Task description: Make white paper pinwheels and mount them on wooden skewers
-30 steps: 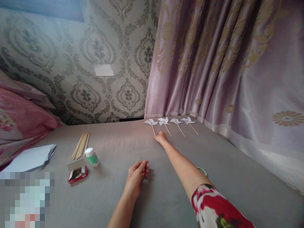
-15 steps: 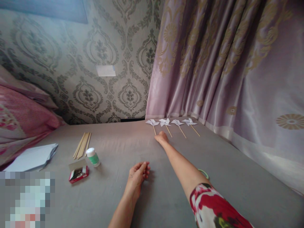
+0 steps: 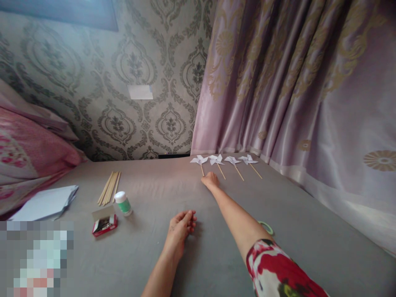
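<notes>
Several white paper pinwheels on wooden sticks lie in a row on the grey bed sheet [image 3: 148,251] near the curtain; the leftmost pinwheel [image 3: 199,160] has its stick running down to my right hand [image 3: 210,180]. That hand is stretched far forward, closed at the stick's lower end; its fingers are hidden from me. My left hand [image 3: 181,227] rests on the sheet nearer to me, fingers curled loosely inward, with nothing visible in it. The other pinwheels [image 3: 232,161] lie just right of my right hand.
A bundle of wooden sticks [image 3: 109,188], a small white bottle with a green label [image 3: 123,203] and an open red box [image 3: 104,225] lie at the left. White paper sheets [image 3: 46,203] sit by a pink pillow [image 3: 34,156]. A tape roll [image 3: 266,227] lies under my right arm. Curtain [image 3: 293,95] hangs on the right.
Hands have barely moved; only the camera view has shifted slightly, moving everything a little right and down in the picture.
</notes>
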`<action>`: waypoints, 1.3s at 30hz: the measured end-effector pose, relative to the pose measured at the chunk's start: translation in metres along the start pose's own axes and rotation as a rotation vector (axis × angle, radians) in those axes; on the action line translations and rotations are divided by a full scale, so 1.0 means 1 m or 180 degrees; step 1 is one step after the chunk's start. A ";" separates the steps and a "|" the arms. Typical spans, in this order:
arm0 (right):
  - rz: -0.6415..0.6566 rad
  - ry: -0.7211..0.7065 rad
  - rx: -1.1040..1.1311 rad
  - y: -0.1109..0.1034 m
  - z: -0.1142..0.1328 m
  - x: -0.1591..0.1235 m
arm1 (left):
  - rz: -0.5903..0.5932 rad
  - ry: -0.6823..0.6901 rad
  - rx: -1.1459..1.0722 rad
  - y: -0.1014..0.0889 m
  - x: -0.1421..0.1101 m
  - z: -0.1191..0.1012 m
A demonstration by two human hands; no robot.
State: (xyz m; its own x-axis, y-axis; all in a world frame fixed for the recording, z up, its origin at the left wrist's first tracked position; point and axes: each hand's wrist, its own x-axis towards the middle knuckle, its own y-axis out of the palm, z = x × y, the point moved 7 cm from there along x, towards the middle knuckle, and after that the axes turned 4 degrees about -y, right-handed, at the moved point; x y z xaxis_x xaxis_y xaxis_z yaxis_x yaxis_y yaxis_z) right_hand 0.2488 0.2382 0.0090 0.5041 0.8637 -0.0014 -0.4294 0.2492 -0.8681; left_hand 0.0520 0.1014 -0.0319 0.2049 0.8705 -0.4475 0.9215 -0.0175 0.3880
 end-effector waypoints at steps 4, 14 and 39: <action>-0.0003 0.0024 -0.0019 0.001 0.000 -0.002 | -0.0010 -0.0006 0.0012 -0.001 0.001 0.001; -0.0022 0.0101 -0.0038 0.001 -0.002 -0.002 | -0.0041 0.0013 0.0033 -0.002 0.000 0.000; -0.0076 -0.0193 -0.0139 -0.003 -0.006 -0.020 | 0.0053 0.0028 0.0053 0.002 -0.002 0.000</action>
State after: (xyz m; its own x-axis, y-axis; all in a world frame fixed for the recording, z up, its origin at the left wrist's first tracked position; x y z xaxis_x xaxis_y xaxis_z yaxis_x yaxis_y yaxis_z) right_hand 0.2446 0.2179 0.0088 0.4669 0.8830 0.0485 -0.3840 0.2519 -0.8883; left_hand 0.0531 0.0992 -0.0303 0.2175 0.8744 -0.4338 0.9234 -0.0403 0.3817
